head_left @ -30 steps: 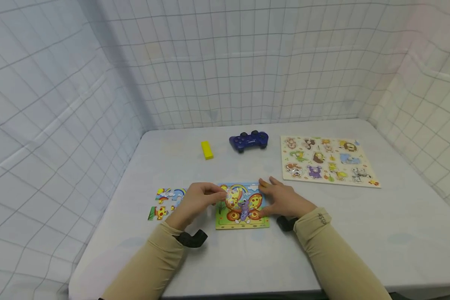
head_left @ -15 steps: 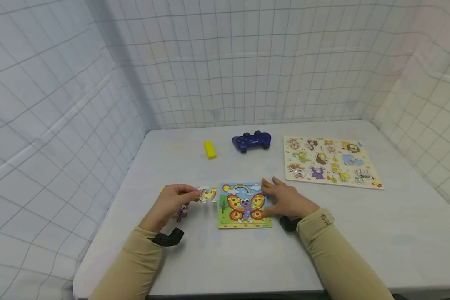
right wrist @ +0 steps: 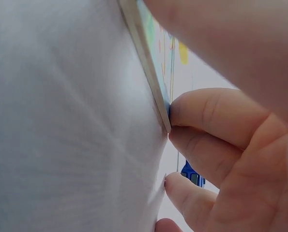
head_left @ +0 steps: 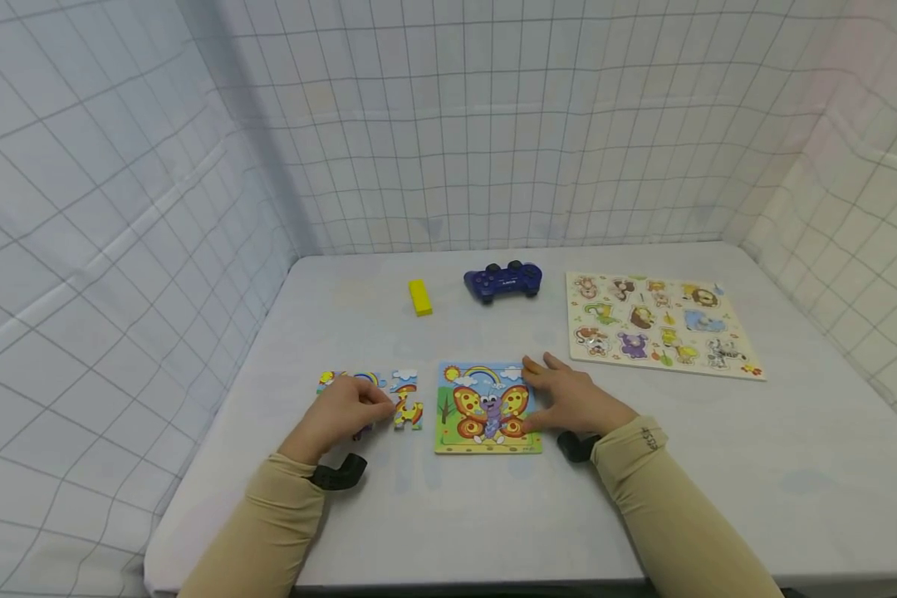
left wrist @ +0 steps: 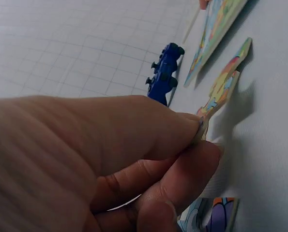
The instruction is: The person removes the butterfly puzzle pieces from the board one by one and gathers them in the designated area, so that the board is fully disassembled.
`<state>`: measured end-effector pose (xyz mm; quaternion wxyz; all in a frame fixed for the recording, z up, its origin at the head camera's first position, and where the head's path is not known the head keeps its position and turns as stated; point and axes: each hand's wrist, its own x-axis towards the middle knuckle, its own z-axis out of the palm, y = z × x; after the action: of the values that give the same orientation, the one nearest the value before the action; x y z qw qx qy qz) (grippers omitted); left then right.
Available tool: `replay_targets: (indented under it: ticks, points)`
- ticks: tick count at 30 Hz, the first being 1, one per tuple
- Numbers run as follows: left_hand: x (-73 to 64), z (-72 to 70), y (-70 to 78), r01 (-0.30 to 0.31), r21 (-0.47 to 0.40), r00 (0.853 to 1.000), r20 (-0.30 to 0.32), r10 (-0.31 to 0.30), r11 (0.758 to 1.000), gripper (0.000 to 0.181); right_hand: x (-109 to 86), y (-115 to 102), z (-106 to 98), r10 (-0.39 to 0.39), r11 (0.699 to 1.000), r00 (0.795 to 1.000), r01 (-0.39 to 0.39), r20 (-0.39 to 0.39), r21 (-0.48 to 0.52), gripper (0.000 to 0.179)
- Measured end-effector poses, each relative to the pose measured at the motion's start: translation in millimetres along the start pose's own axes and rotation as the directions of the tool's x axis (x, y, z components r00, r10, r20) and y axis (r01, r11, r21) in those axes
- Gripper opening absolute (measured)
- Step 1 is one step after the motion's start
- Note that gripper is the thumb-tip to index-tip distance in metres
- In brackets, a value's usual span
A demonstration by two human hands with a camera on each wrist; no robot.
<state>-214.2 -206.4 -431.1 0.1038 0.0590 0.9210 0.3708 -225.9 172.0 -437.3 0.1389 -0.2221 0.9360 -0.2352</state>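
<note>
My left hand (head_left: pixel 340 415) pinches a jigsaw piece (head_left: pixel 409 407) between thumb and fingertips, left of the butterfly board. In the left wrist view the yellow and red jigsaw piece (left wrist: pixel 226 82) stands tilted, one end at the fingertips. Other loose jigsaw pieces (head_left: pixel 335 376) lie partly hidden behind this hand, and one with purple on it (left wrist: pixel 221 212) shows below the fingers. The square butterfly picture board (head_left: pixel 487 415) lies flat in the middle. My right hand (head_left: pixel 571 399) rests spread along its right side, fingertips at the board's edge (right wrist: pixel 151 67) in the right wrist view.
Behind the board lie a blue game controller (head_left: pixel 503 281) and a yellow block (head_left: pixel 420 297). A large animal puzzle board (head_left: pixel 661 326) is at the back right. White grid-patterned cloth walls (head_left: pixel 493 124) enclose the table (head_left: pixel 493 523) behind and at both sides.
My left hand has moved left, off the butterfly board, bringing the jigsaw piece with it. The piece has turned and come lower beside the loose pieces. My right hand stays at the board.
</note>
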Motion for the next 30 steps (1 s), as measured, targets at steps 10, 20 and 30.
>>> replay_targets:
  ticks: [10, 20, 30]
  points:
    - [-5.6, 0.8, 2.4, 0.023, 0.142, 0.999, -0.029, -0.019, 0.990, 0.011, 1.1, -2.2, 0.5, 0.005, 1.000, 1.000, -0.005, 0.001, -0.002, 0.097]
    - [-2.4, 2.4, 5.7, 0.010, 0.283, 0.999, -0.044, 0.002, 0.959, 0.012, 0.3, -2.5, -0.8, 0.008, 1.000, 1.000, -0.007, 0.004, -0.006, 0.094]
    - [-6.3, 4.4, 10.3, 0.016, 0.328, 0.998, -0.066, 0.006, 0.944, 0.013, 0.7, -2.8, -0.5, 0.012, 1.000, 1.000, -0.012, 0.003, -0.015, 0.096]
